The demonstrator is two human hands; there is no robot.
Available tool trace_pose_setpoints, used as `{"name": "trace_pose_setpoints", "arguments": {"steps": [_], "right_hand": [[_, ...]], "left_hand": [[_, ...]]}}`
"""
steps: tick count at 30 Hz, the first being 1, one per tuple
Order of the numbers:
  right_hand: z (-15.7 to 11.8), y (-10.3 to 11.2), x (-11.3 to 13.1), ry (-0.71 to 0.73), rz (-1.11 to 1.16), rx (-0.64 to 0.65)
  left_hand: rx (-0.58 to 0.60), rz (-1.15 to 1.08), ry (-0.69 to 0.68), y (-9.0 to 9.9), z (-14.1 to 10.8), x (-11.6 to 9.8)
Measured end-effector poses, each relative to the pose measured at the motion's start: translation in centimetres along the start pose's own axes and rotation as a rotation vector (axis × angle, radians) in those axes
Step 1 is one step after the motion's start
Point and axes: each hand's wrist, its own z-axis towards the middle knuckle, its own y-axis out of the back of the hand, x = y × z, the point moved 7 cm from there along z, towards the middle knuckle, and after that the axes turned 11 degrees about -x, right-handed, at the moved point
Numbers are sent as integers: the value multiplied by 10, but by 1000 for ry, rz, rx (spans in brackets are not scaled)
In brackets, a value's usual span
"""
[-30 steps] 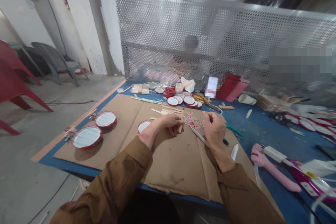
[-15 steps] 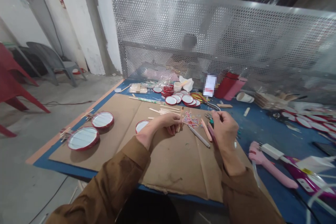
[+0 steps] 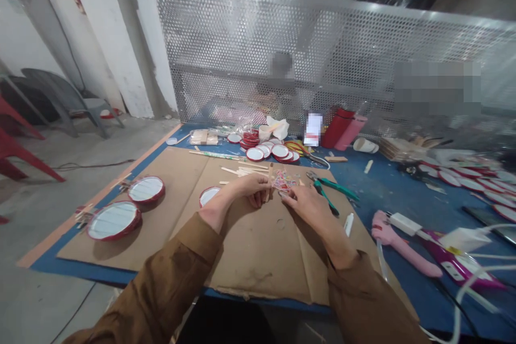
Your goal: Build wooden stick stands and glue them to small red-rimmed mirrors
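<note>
My left hand (image 3: pixel 258 188) is closed on a wooden craft stick (image 3: pixel 270 172), held upright over the cardboard sheet (image 3: pixel 258 258). Right beside it lies a pile of small coloured rubber bands (image 3: pixel 284 178). My right hand (image 3: pixel 308 207) reaches in from the right with fingers stretched toward that pile; whether they touch a band cannot be seen. The grey end of a marker (image 3: pixel 281 193) pokes out by its fingertips, the rest being covered. Loose craft sticks (image 3: pixel 245 171) lie behind my left hand, and a round white disc with a red rim (image 3: pixel 208 195) is partly covered by my left forearm.
Green-handled pliers (image 3: pixel 338 188) lie right of my right hand. Two red-rimmed discs (image 3: pixel 115 220) rest on the left. More discs (image 3: pixel 264 151), a red bottle (image 3: pixel 338 128) and a phone (image 3: pixel 313 129) stand at the back. A pink-handled tool (image 3: pixel 407 247) with cables lies right.
My right hand has come down and left, from a raised pinch to the rubber-band pile, uncovering the pliers. My left hand keeps its hold on the craft stick. The view has shifted slightly.
</note>
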Motion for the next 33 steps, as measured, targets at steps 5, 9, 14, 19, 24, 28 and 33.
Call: {"name": "trace_pose_setpoints", "arguments": {"steps": [5,9,14,19,24,28,33], "right_hand": [[3,30,-43,-298,46,-241],[1,42,-79,-491,-47,-303],[0,22,-83,-507,-117,-36],[-2,17,-78,-488,-152,-2],[-4,15,-75,-428,-149,-12],[-4,15,-71,-394,-154,2],[-3,17,-63,-329,-172,31]], "left_hand": [[-6,-13,16,0,0,2],[-15,22,24,1,2,5],[-21,61,28,2,3,5],[-18,37,24,1,3,6],[-3,21,17,0,5,7],[2,23,15,0,7,9],[3,14,7,0,5,7]]}}
